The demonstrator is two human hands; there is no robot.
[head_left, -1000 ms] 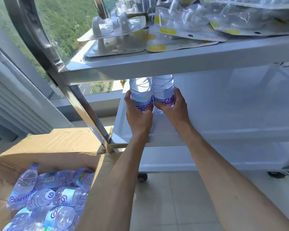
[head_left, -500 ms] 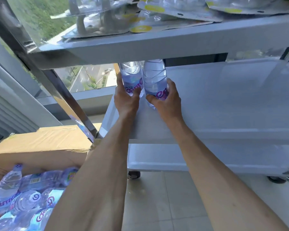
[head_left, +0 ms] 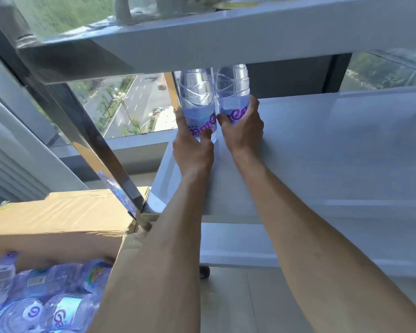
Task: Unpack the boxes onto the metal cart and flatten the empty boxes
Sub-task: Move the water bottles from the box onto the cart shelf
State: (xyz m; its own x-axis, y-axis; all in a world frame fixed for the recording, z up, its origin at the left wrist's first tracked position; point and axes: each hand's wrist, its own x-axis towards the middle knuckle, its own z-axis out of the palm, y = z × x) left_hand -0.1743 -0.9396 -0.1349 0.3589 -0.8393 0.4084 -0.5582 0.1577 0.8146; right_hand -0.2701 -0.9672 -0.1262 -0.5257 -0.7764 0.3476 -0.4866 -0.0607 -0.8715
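Gripping two bottles (head_left: 197,102) farther back on cart shelf (head_left: 322,152), hands (head_left: 192,150) still clasped.

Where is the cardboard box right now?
In the head view the cardboard box sits at lower left, beside the cart's slanted metal leg, open and holding water bottles.

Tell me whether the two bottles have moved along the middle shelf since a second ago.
Yes. The two bottles, gripped by the left hand and right hand, went deeper along the middle shelf, away from its front edge toward the window.
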